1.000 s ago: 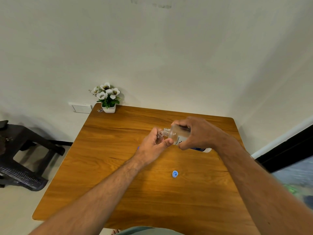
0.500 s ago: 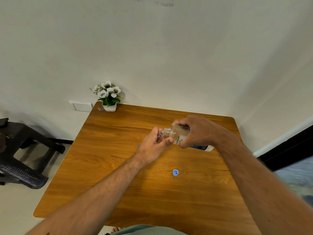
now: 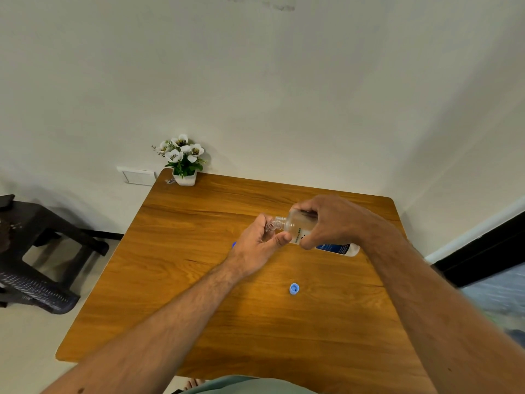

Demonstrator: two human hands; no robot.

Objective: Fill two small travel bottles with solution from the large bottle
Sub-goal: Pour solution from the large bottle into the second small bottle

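Large bottle (image 3: 301, 227): over table centre, tipped nearly flat, open threaded neck pointing to 9 o'clock, base toward 3 o'clock. Wrapped at mid-body by right hand (image 3: 331, 223), fingers over the top, thumb below; firm grasp. Left hand (image 3: 258, 241) cupped at the neck, fingers curled around something clear, judged to be a small bottle (image 3: 269, 226); mostly hidden, so outline and fill level not readable. Mouths close together or touching; cannot tell which. No stream visible.

Handling, as judgement: clear plastic, part full, so light to moderate weight, load shifting toward neck when tipped. Walls probably yield to a squeeze, useful for metering, risky for spurts. Smooth label band, slippery if wet. Best hold at mid-body, as now. Small bottle very light, easily knocked; hold low on body, mouth kept free.

Blue cap (image 3: 294, 288) on table at 6 o'clock from hands, well apart, open side up. Blue sliver (image 3: 233, 245) at 9 o'clock behind left wrist; identity unclear. Second travel bottle not seen.

Table (image 3: 199, 322): wood grain, glossy, rounded corners, looks dry. Flower pot (image 3: 185, 179) at far 11 o'clock corner. Plain pale wall (image 3: 284, 95) behind, wall plate (image 3: 139, 176) near the pot. Dark stool (image 3: 37, 251) on floor at 9 o'clock. Dark frame (image 3: 488, 251) at 3 o'clock.
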